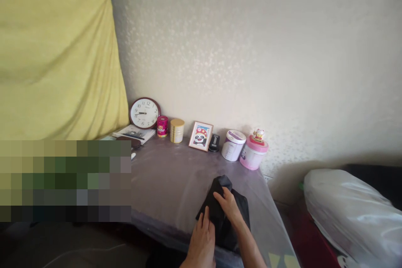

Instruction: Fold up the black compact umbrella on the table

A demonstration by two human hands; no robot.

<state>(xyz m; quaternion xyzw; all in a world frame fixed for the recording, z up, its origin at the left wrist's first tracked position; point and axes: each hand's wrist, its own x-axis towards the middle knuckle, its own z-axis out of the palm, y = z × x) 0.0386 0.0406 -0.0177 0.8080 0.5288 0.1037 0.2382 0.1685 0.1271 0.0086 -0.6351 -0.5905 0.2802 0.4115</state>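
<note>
Desk: runs along the wall, items lined up at the back. Black folded fabric: near right part of desk, reaching the near edge. Long axis runs from near edge toward the wall, far end leaning slightly left; narrow far end points roughly at the picture frame and tubs. Left hand: laid on the fabric's left part, fingers extended, slightly parted. Right hand: on the far half, thumb and fingers apart; can't tell if it's pinching. Clock leans back left. Pink tub, then purple-white tub, back right.
</note>
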